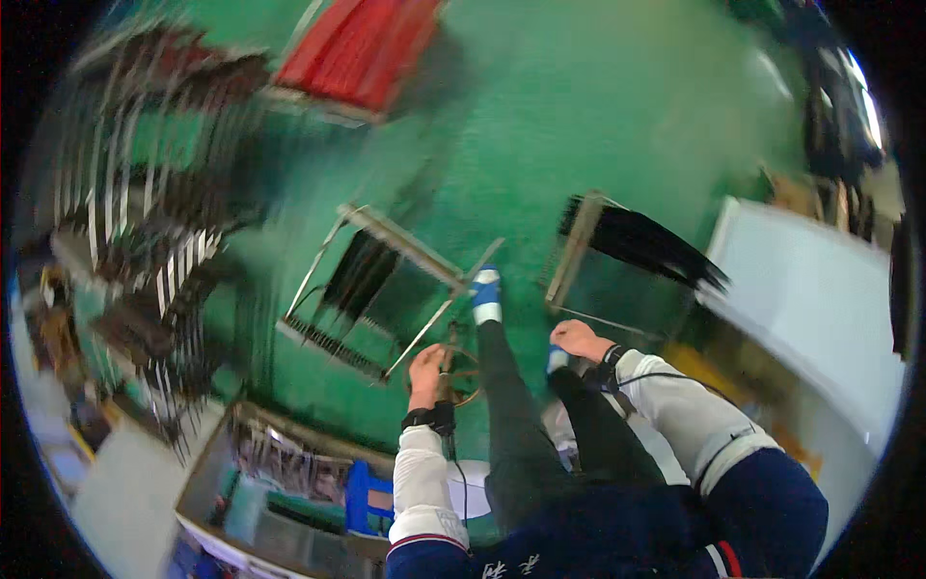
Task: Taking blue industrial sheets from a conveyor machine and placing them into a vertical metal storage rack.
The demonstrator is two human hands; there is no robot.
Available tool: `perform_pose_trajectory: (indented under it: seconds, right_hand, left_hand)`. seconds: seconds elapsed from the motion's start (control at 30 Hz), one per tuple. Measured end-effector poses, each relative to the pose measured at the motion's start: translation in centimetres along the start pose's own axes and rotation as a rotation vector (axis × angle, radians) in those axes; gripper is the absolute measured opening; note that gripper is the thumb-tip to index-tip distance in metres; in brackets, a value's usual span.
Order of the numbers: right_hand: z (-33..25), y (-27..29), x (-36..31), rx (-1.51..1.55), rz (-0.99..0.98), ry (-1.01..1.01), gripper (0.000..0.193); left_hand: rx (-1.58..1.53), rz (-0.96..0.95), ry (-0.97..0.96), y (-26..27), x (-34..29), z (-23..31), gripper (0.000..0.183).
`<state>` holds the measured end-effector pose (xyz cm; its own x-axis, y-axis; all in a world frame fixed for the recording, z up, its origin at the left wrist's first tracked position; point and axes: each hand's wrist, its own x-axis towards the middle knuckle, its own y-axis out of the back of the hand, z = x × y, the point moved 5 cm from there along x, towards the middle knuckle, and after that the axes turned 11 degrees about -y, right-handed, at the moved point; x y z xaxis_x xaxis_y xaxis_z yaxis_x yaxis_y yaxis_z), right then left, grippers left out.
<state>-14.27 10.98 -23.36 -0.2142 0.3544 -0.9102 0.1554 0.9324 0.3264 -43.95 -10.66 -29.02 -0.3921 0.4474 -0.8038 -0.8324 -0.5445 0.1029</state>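
Note:
My left hand (426,372) is low in the middle, its fingers curled. Beside it is a thin brown loop-shaped thing (465,374); blur hides whether the fingers grip it. Right of my legs, my right hand (577,338) has its fingers drawn together near my foot, and anything in them is too small to make out. Ahead of my left hand, a rectangular metal frame (405,241) carries a bundle of dark strands (362,275). A second frame (576,246) stands ahead of my right hand, with long black strands (656,241) hung across it.
A red draped rack (362,53) stands far ahead on the green floor (550,106). Blurred racks with rods (135,193) fill the left. A white panel or table (801,299) is at right. A wooden-edged bench (207,473) and a blue plastic thing (367,497) lie lower left.

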Motion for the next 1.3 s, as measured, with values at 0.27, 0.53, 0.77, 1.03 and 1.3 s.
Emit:
perform_pose_trajectory:
  seconds: [0.27,0.53,0.77,1.03,1.3]
  right_hand:
    - [18.0,14.6,-8.8,0.057,0.625,-0.392,0.028]
    - [23.8,22.4,-9.3,-0.046,0.933,-0.151,0.050]
    - [26.5,22.3,-6.0,-0.091,0.895,-0.032,0.031]
    - [30.7,21.1,-3.4,-0.099,0.893,-0.047,0.010]
    - [33.7,21.3,0.5,-0.331,0.781,-0.108,0.013]
  left_hand:
    - [-0.029,-0.281,0.040,-9.5,-2.9,4.0,0.037]
    - [0.097,-0.215,0.110,-14.1,-6.2,1.7,0.024]
    - [0.196,-0.344,0.234,-24.3,-12.1,0.1,0.028]
    - [0.235,-0.384,0.254,-31.6,-15.6,0.4,0.032]
    - [0.345,-0.335,0.243,-30.8,-15.0,0.5,0.034]
